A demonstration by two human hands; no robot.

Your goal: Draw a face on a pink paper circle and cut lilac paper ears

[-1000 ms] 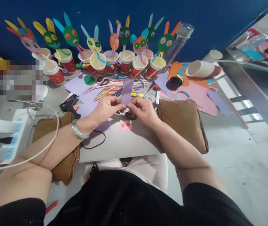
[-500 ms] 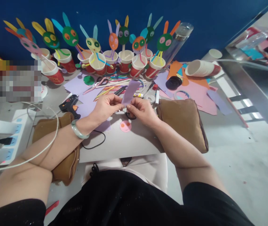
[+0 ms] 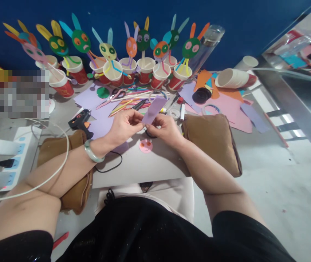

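Both hands meet above the table, fingertips pinched at the lower end of a purple paper strip (image 3: pixel 154 109). My left hand (image 3: pixel 126 125) grips its left side, and my right hand (image 3: pixel 164 128) holds its right side. The strip's upper end points up and to the right. Below the hands a pink paper face (image 3: pixel 146 146) with orange eyes lies on the table. A black scissor handle (image 3: pixel 150 134) shows partly beneath my right hand; the rest is hidden.
Red cups with paper bunny figures (image 3: pixel 111 72) line the blue wall. A glue gun (image 3: pixel 80 123), coloured sticks (image 3: pixel 130 100) and pink paper (image 3: pixel 230 109) lie around. Brown cushions (image 3: pixel 211 143) flank the work spot; a power strip (image 3: pixel 21 156) and white cable are at left.
The purple strip has tilted further to the right and sits slightly lower. Both hands still pinch it, with only small finger shifts.
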